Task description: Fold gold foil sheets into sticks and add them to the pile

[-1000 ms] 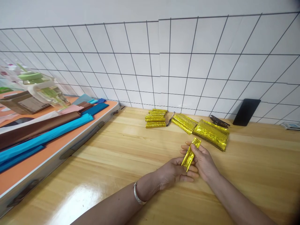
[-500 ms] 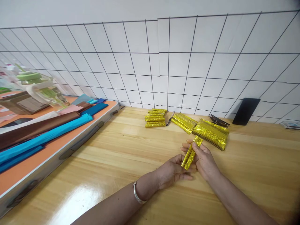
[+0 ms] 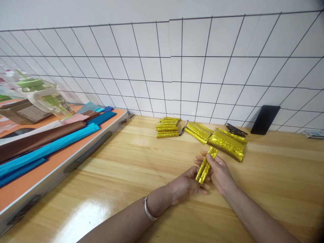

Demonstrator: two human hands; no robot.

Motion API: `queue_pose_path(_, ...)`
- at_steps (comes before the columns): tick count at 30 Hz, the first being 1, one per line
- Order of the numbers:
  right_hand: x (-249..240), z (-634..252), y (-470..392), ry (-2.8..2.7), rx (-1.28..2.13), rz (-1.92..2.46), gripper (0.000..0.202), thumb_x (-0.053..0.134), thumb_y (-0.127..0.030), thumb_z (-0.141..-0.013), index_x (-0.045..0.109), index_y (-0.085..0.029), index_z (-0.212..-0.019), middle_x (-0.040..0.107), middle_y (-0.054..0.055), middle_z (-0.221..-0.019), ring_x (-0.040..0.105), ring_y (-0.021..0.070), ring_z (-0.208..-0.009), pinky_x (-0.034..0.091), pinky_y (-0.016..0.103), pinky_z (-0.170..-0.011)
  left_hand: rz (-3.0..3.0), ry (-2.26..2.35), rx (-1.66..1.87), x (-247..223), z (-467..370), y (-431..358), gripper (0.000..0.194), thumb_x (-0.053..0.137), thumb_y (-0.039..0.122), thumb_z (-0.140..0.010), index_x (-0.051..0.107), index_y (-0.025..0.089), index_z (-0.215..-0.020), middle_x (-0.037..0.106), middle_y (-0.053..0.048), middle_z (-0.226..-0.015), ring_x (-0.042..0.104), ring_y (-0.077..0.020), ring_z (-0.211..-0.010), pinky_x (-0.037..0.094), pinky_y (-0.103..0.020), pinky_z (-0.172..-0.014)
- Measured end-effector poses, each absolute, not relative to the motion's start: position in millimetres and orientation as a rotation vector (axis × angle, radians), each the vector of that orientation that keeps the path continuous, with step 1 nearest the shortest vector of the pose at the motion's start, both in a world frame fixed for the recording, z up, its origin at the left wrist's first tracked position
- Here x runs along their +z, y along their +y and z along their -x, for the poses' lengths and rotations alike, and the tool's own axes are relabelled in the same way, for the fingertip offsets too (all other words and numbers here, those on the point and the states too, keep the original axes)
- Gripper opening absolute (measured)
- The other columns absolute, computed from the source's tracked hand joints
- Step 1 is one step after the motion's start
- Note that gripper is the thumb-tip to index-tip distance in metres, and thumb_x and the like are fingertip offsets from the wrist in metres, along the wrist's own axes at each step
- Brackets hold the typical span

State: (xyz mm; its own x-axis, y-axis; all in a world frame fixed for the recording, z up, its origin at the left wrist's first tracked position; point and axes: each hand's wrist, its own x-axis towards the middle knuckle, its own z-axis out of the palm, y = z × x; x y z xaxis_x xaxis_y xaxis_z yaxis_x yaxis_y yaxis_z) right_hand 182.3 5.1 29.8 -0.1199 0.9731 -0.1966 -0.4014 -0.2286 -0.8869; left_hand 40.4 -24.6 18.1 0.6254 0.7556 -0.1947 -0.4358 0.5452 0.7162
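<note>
Gold foil strip (image 3: 206, 165), folded narrow and shiny, sits just below the centre of the frame, pinched between both our hands. Its long axis runs from lower left to upper right. Our left hand (image 3: 186, 186) closes on the lower end; our right hand (image 3: 220, 173) grips the upper half, thumb on top. Flat foil sheets (image 3: 229, 144) lie just beyond, finished rolls (image 3: 167, 128) further toward the tiled wall (image 3: 162, 67), all on the glossy wooden table (image 3: 126, 175).

Open wooden table (image 3: 131, 168) left of and in front of both hands. Farther back, blocked by gold foil sheets (image 3: 229, 143), a stack of folded gold strips (image 3: 167, 128), a black phone (image 3: 264, 119) against the wall. Leftward, barred by the orange tray (image 3: 58, 165).
</note>
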Motion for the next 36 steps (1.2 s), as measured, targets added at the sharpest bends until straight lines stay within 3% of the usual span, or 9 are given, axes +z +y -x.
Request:
queue_pose_path(4, 30.6, -182.3, 4.1, -0.814, 1.612, 1.009, 0.036, 0.065, -0.044, -0.076, 0.06, -0.021, -0.104, 0.069, 0.008, -0.097, 0.065, 0.0244, -0.09, 0.054, 0.031, -0.063, -0.746, 0.51, 0.746, 14.8, -39.0, -23.1, 0.046, 0.062, 0.004, -0.061, 0.055, 0.018, -0.103, 0.056, -0.007, -0.104, 0.057, -0.0199, -0.09, 0.045, -0.023, -0.058)
queue_pose_path(14, 28.5, -181.9, 3.7, -0.809, 1.616, 1.013, 0.035, 0.065, -0.044, -0.076, 0.061, -0.021, -0.102, 0.07, 0.008, -0.097, 0.066, 0.0244, -0.089, 0.054, 0.034, -0.068, -0.71, 0.484, 0.756, 14.6, -38.4, -23.6, 0.048, 0.064, 0.007, -0.063, 0.055, 0.019, -0.108, 0.055, -0.009, -0.111, 0.056, -0.0224, -0.098, 0.048, -0.028, -0.066)
queue_pose_path(21, 28.1, -181.8, 4.2, -0.811, 1.618, 1.042, 0.035, 0.065, -0.044, -0.075, 0.061, -0.022, -0.102, 0.07, 0.007, -0.098, 0.066, 0.025, -0.088, 0.054, 0.03, -0.06, -0.71, 0.475, 0.74, 16.7, -39.2, -22.0, 0.053, 0.063, 0.001, -0.057, 0.057, 0.02, -0.106, 0.055, -0.009, -0.113, 0.055, -0.0228, -0.098, 0.047, -0.026, -0.066)
queue_pose_path(36, 27.0, -181.2, 4.0, -0.812, 1.607, 1.056, 0.036, 0.066, -0.045, -0.075, 0.061, -0.022, -0.102, 0.071, 0.007, -0.094, 0.067, 0.0238, -0.086, 0.053, 0.029, -0.058, -0.702, 0.499, 0.74, 17.9, -40.9, -22.0, 0.052, 0.065, 0.002, -0.056, 0.057, 0.019, -0.105, 0.055, -0.01, -0.113, 0.056, -0.0238, -0.099, 0.047, -0.027, -0.066)
